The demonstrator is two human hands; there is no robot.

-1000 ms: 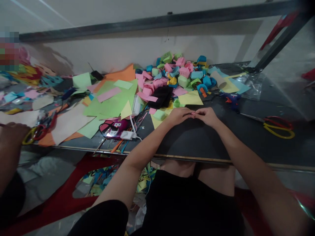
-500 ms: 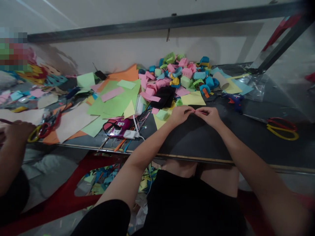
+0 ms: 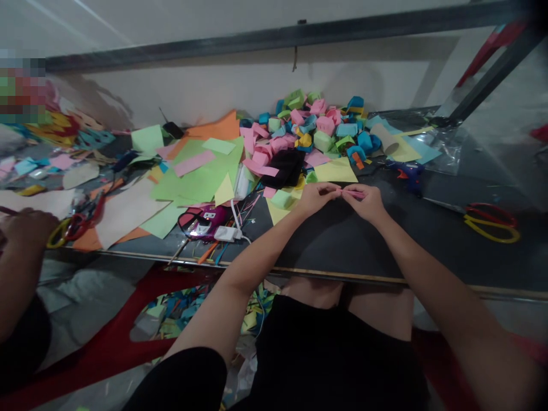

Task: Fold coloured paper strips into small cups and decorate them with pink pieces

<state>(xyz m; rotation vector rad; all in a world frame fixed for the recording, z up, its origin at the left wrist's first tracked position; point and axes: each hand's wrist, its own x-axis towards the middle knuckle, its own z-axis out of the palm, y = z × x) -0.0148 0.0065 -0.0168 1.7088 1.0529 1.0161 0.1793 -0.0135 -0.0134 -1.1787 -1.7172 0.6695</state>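
Note:
Over the dark tabletop (image 3: 342, 245), my two hands meet with their fingertips almost touching. A small strip of pink paper (image 3: 353, 194) lies pinched between them. My left hand (image 3: 318, 197) is closed on its left end, which the fingers mostly cover. My right hand (image 3: 363, 201) grips the other part, and some pink shows between its thumb and fingers. Just beyond my hands is a yellow paper sheet (image 3: 336, 170). Behind that rises a heap of small folded paper pieces in pink, blue, green and yellow (image 3: 324, 127).
Scissors with red and yellow handles (image 3: 492, 222) and a blue glue gun (image 3: 411, 176) lie to the right. A purple power strip (image 3: 210, 220) with cables sits left of my arm. Green sheets (image 3: 197, 177) spread further left, near a co-worker's hand (image 3: 29, 228) and more scissors (image 3: 77, 227).
My fingers have shifted slightly on the pink strip, and more pink now shows at my right hand. The view has moved a little; the things on the table stay put.

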